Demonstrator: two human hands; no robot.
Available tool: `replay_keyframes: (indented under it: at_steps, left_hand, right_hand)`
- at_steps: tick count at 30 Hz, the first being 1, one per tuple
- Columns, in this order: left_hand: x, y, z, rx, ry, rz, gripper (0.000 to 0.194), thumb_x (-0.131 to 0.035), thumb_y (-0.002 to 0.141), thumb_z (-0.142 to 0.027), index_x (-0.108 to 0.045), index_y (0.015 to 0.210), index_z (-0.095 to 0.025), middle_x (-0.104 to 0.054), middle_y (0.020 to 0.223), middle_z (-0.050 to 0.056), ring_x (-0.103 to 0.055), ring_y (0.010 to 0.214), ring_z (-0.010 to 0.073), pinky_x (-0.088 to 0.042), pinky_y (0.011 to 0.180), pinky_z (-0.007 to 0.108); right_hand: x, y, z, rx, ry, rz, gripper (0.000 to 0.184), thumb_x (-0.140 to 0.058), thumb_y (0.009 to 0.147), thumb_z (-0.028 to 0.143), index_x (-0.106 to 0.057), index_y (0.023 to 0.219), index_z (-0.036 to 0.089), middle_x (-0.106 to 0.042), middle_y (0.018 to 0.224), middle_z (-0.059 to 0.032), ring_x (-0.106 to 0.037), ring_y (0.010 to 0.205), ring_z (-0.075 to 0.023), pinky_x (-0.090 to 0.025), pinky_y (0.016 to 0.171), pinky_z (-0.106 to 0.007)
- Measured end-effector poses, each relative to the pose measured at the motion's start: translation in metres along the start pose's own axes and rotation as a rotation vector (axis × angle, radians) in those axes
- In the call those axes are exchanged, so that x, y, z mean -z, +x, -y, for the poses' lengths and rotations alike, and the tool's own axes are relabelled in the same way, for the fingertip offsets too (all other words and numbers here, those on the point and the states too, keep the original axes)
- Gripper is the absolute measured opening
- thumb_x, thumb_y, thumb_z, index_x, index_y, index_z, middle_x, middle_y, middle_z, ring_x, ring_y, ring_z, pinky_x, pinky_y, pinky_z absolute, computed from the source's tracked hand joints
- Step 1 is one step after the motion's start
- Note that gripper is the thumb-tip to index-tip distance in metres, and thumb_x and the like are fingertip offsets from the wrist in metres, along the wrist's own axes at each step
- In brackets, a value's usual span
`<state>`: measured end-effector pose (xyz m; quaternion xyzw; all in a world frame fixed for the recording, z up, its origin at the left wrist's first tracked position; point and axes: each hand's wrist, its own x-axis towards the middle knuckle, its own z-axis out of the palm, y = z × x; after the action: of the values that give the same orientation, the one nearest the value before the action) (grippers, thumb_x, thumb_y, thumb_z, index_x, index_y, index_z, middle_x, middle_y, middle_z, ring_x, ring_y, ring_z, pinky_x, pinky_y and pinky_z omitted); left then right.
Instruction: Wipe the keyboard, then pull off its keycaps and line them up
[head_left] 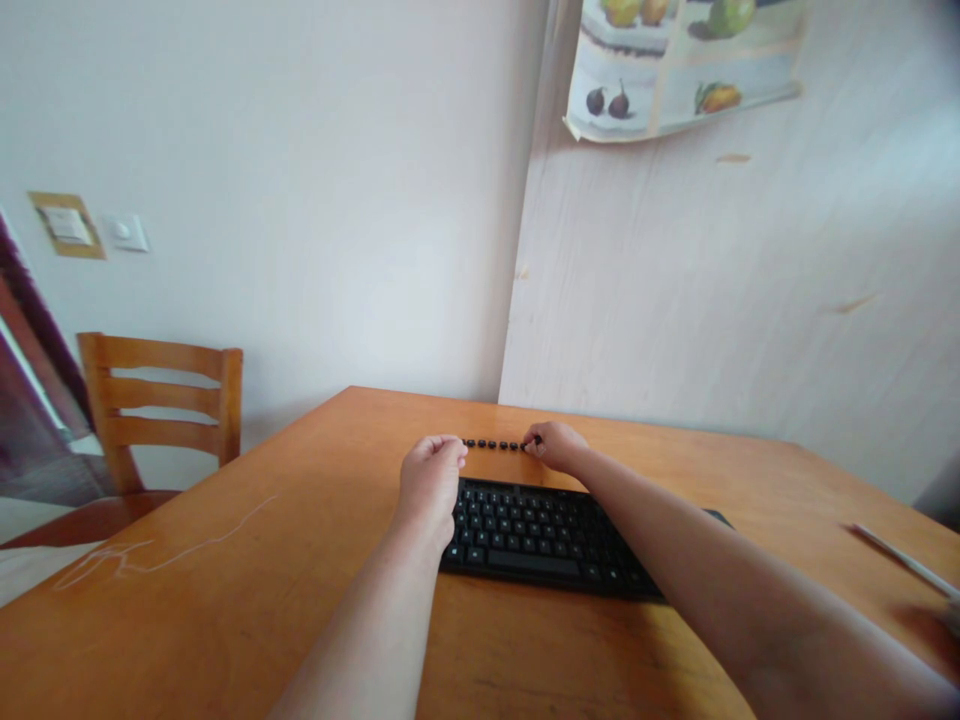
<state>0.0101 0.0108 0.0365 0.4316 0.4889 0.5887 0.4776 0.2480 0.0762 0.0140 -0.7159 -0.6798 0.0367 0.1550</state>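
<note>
A row of small black keycaps (492, 445) lies on the table just beyond a black keyboard (534, 564). My right hand (556, 446) is at the row's right end, thumb and fingertips pinched on a small black keycap (538, 439). At the left end of the row is my left hand (433, 482), its fingers pressed together above the keyboard's left edge. Whatever those fingers may hold is hidden. My right forearm crosses over the right part of the keyboard and covers some of its keys.
The wooden table (300, 600) reaches back to the wall. A tangled white string (202, 545) lies at the left, and a thin pale stick (904, 560) at the right. A wooden chair (161, 400) stands beyond the left edge. Fruit pictures (686, 70) hang on the wall.
</note>
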Motion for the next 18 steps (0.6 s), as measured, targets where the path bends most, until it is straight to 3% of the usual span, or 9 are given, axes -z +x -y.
replay_keyframes:
  at_steps: [18]
  left_hand:
    - [-0.0008, 0.001, 0.0015, 0.0, -0.024, 0.008, 0.022, -0.064, 0.065, -0.031, -0.066, 0.08, -0.016, -0.07, 0.076, 0.006, -0.063, 0.074, 0.0168, -0.04, 0.065, 0.027]
  right_hand:
    - [-0.0003, 0.0023, -0.0035, 0.015, 0.094, -0.028, 0.018, -0.067, 0.076, 0.027, -0.075, 0.092, 0.021, -0.073, 0.092, -0.0057, -0.064, 0.082, -0.0186, -0.044, 0.069, -0.025]
